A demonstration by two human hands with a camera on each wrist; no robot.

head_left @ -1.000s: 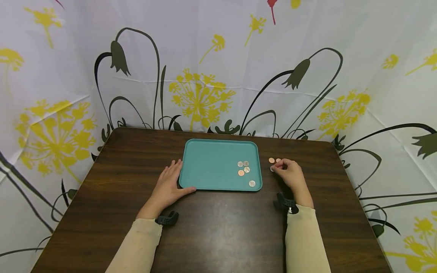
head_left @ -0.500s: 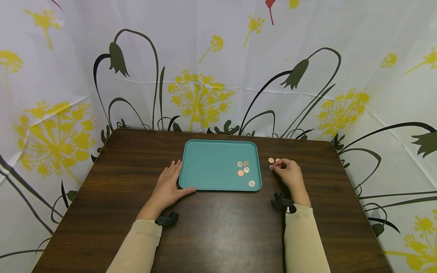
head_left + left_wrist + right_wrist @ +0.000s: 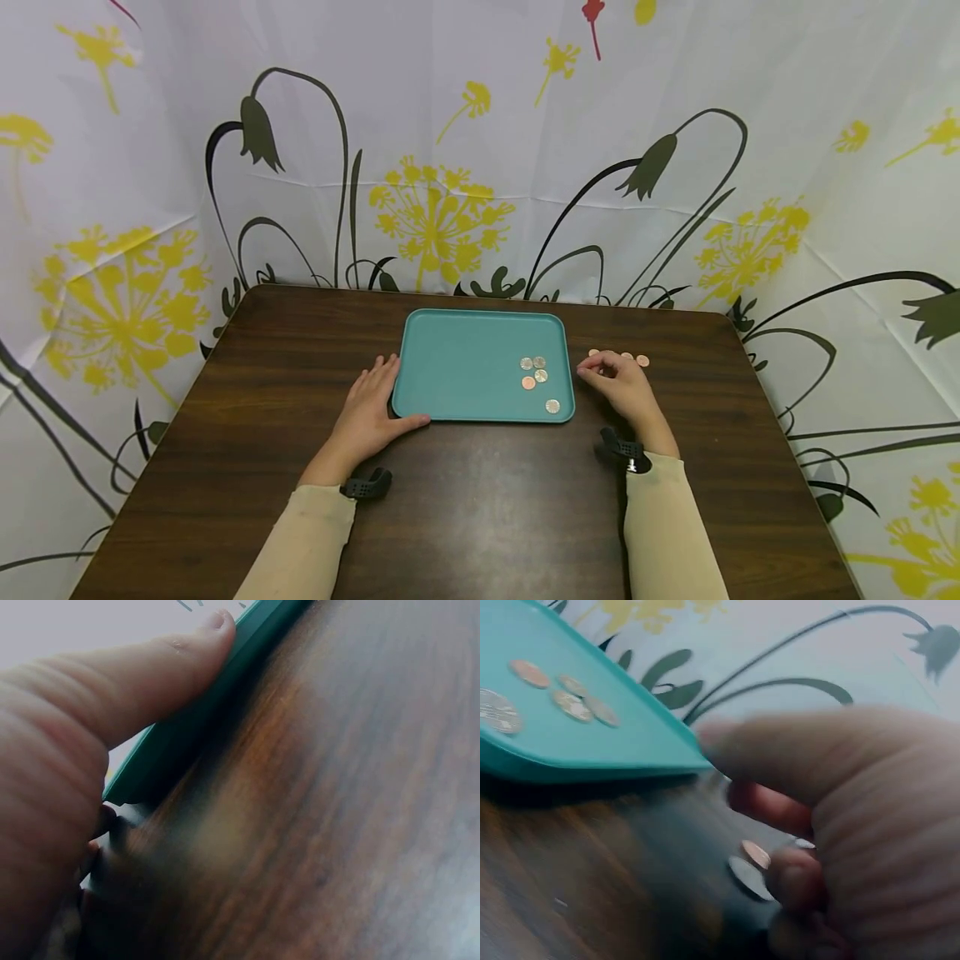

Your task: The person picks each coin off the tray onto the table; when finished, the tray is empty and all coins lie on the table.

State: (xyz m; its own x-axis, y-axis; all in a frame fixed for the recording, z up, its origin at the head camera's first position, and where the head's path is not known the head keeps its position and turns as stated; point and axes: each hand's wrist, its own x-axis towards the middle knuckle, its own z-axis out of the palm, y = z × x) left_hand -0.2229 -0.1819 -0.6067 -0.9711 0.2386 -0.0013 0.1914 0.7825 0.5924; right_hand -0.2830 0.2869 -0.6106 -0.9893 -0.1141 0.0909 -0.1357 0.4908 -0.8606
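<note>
In the head view my left hand [image 3: 369, 410] lies spread at the left end of a teal tray [image 3: 465, 367]. Its straight fingers touch the left side, and its thumb rests on the front rim, as the left wrist view also shows. Several coins [image 3: 541, 376] lie on the tray's right half, copper and silver-coloured. My right hand [image 3: 624, 390] hovers just off the tray's right edge, thumb and index fingertips pinched together on a coin that the fingers hide. Behind and under this hand lie loose coins [image 3: 642, 361], and the right wrist view shows a silver-coloured coin [image 3: 750, 877] among them.
The dark wooden table [image 3: 480, 517] reaches back to a white curtain [image 3: 480, 125] printed with flowers. Black bands sit on both wrists, the right band [image 3: 624, 450] close above the tabletop.
My right hand has moved left, from the loose coins toward the tray's right edge, uncovering copper coins behind it. The left hand and the coins on the tray stay put.
</note>
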